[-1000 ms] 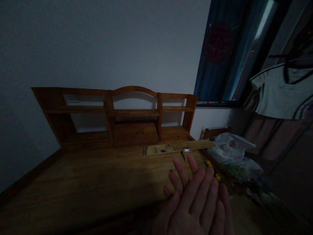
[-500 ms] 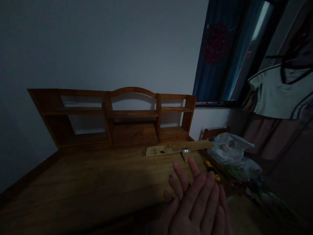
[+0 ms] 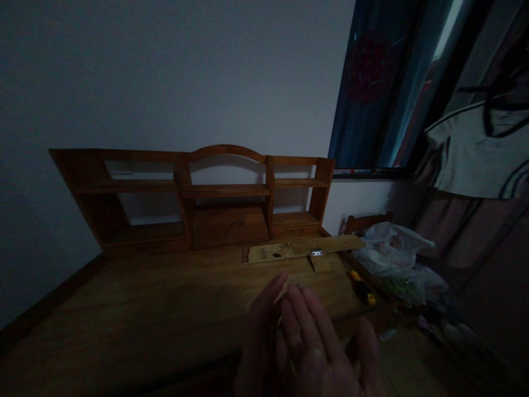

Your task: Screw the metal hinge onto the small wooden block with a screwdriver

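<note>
The left hand (image 3: pixel 260 331) and right hand (image 3: pixel 316 342) met at the near edge of the desk (image 3: pixel 165 298), fingers close together; whether they held anything could not be told. The screwdriver (image 3: pixel 362 289) lay ahead and right, nearer the right hand, its long axis oblique, handle end nearest.

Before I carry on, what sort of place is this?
Likely a room in a home, perhaps a bedroom: a wooden desk, a shelf unit behind it, and a hanging shirt.

Hands (image 3: pixel 312 344) tog. nr wdn desk (image 3: pixel 165 292)
</note>
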A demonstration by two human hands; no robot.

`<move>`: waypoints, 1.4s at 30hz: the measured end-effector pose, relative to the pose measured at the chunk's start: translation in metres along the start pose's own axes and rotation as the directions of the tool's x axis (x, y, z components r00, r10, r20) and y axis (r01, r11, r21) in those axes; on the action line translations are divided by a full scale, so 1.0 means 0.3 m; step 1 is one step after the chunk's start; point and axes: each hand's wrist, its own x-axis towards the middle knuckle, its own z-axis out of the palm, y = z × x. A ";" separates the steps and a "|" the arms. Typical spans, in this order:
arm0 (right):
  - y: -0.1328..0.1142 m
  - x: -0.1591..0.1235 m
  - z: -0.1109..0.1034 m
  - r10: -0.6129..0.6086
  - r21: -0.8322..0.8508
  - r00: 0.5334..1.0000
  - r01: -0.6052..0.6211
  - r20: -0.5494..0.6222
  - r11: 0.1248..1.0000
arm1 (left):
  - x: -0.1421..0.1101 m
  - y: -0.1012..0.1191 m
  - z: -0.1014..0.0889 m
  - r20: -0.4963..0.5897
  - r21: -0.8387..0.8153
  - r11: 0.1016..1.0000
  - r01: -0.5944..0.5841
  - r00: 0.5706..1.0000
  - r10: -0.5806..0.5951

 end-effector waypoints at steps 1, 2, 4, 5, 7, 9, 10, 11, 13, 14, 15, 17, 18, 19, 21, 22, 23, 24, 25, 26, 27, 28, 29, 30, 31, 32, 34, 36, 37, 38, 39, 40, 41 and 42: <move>0.011 0.005 -0.005 0.006 0.000 1.000 -0.006 0.003 1.000 | 0.008 -0.003 0.005 0.021 -0.011 1.000 0.023 1.000 -0.023; 0.020 0.012 -0.011 0.007 0.001 1.000 -0.007 0.002 1.000 | 0.014 -0.009 0.010 0.035 -0.020 0.999 0.040 0.999 -0.040; 0.032 0.022 -0.029 -0.004 -0.026 1.000 0.004 -0.016 1.000 | 0.021 -0.024 0.020 0.048 -0.035 0.998 0.055 0.997 -0.053; 0.035 0.026 -0.037 -0.021 -0.062 0.999 0.019 -0.032 0.998 | 0.023 -0.031 0.025 0.051 -0.043 0.998 0.055 0.997 -0.052; 0.037 0.030 -0.049 -0.074 -0.170 0.996 0.063 -0.058 0.983 | 0.027 -0.040 0.033 0.049 -0.051 0.997 0.049 0.998 -0.047; 0.037 0.030 -0.054 -0.129 -0.267 0.989 0.106 -0.068 0.958 | 0.028 -0.042 0.042 0.028 -0.037 0.999 0.035 0.999 -0.034; 0.038 0.029 -0.054 -0.148 -0.290 0.987 0.123 -0.067 0.949 | 0.027 -0.041 0.046 0.015 -0.026 0.999 0.027 1.000 -0.027; 0.038 0.029 -0.052 -0.159 -0.293 0.985 0.133 -0.066 0.947 | 0.026 -0.039 0.051 0.005 -0.017 1.000 0.019 1.000 -0.019; 0.039 0.031 -0.050 -0.163 -0.265 0.985 0.141 -0.064 0.954 | 0.024 -0.038 0.060 -0.009 -0.005 1.000 0.006 1.000 -0.006; 0.038 0.033 -0.049 -0.161 -0.249 0.985 0.140 -0.064 0.958 | 0.023 -0.040 0.064 -0.018 0.001 1.000 0.004 1.000 -0.004; 0.037 0.035 -0.050 -0.158 -0.240 0.985 0.138 -0.065 0.961 | 0.022 -0.043 0.069 -0.029 0.008 1.000 0.005 1.000 -0.005; 0.033 0.039 -0.054 -0.155 -0.245 0.985 0.133 -0.073 0.960 | 0.023 -0.052 0.076 -0.060 0.024 1.000 0.009 0.998 -0.007; 0.032 0.041 -0.058 -0.156 -0.253 0.985 0.132 -0.076 0.958 | 0.025 -0.058 0.079 -0.076 0.031 0.999 0.011 0.997 -0.009; 0.030 0.044 -0.065 -0.158 -0.261 0.984 0.133 -0.077 0.956 | 0.026 -0.063 0.082 -0.091 0.035 0.999 0.014 0.996 -0.011; 0.034 0.048 -0.086 -0.156 -0.265 0.985 0.133 -0.069 0.955 | 0.029 -0.075 0.084 -0.104 0.025 0.999 0.020 0.994 -0.017; 0.040 0.051 -0.101 -0.153 -0.263 0.987 0.133 -0.058 0.955 | 0.031 -0.082 0.083 -0.105 0.007 1.000 0.028 0.994 -0.027; 0.050 0.054 -0.120 -0.150 -0.267 0.988 0.134 -0.037 0.954 | 0.033 -0.092 0.080 -0.103 -0.020 0.999 0.038 0.994 -0.040; 0.062 0.057 -0.141 -0.146 -0.275 0.989 0.136 -0.014 0.952 | 0.038 -0.103 0.075 -0.101 -0.054 0.997 0.047 0.993 -0.052; 0.076 0.061 -0.165 -0.142 -0.292 0.990 0.140 0.015 0.946 | 0.047 -0.118 0.067 -0.100 -0.087 0.995 0.052 0.993 -0.060; 0.089 0.065 -0.192 -0.140 -0.319 0.989 0.149 0.050 0.936 | 0.061 -0.137 0.057 -0.101 -0.110 0.992 0.055 0.993 -0.066; 0.100 0.070 -0.222 -0.139 -0.342 0.988 0.153 0.067 0.927 | 0.082 -0.159 0.044 -0.105 -0.115 0.992 0.053 0.992 -0.065; 0.106 0.075 -0.255 -0.138 -0.367 0.987 0.157 0.078 0.917 | 0.113 -0.185 0.029 -0.106 -0.100 0.994 0.054 0.992 -0.064; 0.106 0.080 -0.291 -0.158 -0.465 0.979 0.199 0.126 0.863 | 0.153 -0.214 0.011 -0.104 -0.063 0.996 0.063 0.992 -0.069; 0.098 0.086 -0.331 -0.193 -0.604 0.968 0.251 0.162 0.757 | 0.205 -0.246 -0.009 -0.094 -0.012 0.997 0.078 0.992 -0.078; 0.083 0.092 -0.374 -0.229 -0.753 0.963 0.257 0.145 0.605 | 0.266 -0.280 -0.031 -0.070 0.046 0.995 0.092 0.994 -0.089; 0.062 0.098 -0.420 -0.268 -0.874 0.958 0.215 0.102 0.436 | 0.336 -0.316 -0.056 -0.027 0.106 0.991 0.087 0.996 -0.085; 0.008 0.108 -0.519 -0.415 -0.970 0.910 0.105 0.005 0.218 | 0.488 -0.388 -0.106 0.087 0.270 0.963 0.002 0.996 -0.026; -0.049 0.112 -0.619 -0.588 -0.991 0.806 0.009 -0.070 0.131 | 0.638 -0.457 -0.152 0.172 0.520 0.838 -0.165 0.981 0.086; -0.073 0.112 -0.666 -0.638 -0.995 0.767 -0.005 -0.067 0.099 | 0.704 -0.488 -0.170 0.249 0.644 0.718 -0.263 0.960 0.128; -0.093 0.109 -0.709 -0.711 -0.997 0.700 -0.024 -0.069 0.073 | 0.763 -0.515 -0.183 0.327 0.732 0.591 -0.339 0.936 0.132; -0.109 0.104 -0.747 -0.755 -0.996 0.649 -0.068 -0.091 0.062 | 0.814 -0.540 -0.191 0.405 0.784 0.480 -0.394 0.910 0.087; -0.119 0.097 -0.779 -0.768 -0.992 0.630 -0.110 -0.113 0.056 | 0.856 -0.563 -0.193 0.467 0.814 0.377 -0.442 0.884 0.029; -0.124 0.089 -0.804 -0.785 -0.987 0.605 -0.151 -0.131 0.049 | 0.892 -0.585 -0.189 0.522 0.823 0.284 -0.491 0.852 -0.038; -0.126 0.078 -0.824 -0.793 -0.983 0.594 -0.182 -0.139 0.036 | 0.922 -0.607 -0.182 0.554 0.823 0.213 -0.526 0.826 -0.100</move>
